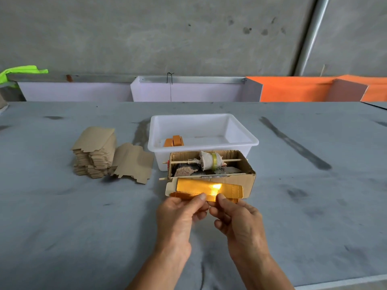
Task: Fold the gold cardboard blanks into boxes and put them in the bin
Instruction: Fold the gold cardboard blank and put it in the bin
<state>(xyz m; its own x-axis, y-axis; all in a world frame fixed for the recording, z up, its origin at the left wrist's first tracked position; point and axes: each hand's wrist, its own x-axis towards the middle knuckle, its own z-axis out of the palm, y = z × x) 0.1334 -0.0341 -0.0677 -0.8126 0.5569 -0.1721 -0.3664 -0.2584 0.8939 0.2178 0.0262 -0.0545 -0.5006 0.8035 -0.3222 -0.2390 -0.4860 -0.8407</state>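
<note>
A shiny gold cardboard blank [204, 188] is held flat and level just above the grey table, in front of a brown cardboard box. My left hand [178, 214] pinches its near edge with thumb on top, left of centre. My right hand [236, 218] pinches the same edge just to the right. A stack of blanks [95, 152] lies brown side up at the left, with one loose blank [133, 163] leaning beside it. The white plastic bin [243, 141] stands behind, with folded gold boxes [174, 141] in its near left corner.
An open brown cardboard box [247, 181] with a tape roll on a wooden stick sits between the bin and my hands. White and orange panels [293, 88] line the table's far edge below a concrete wall. Green cloth [21, 73] hangs at far left.
</note>
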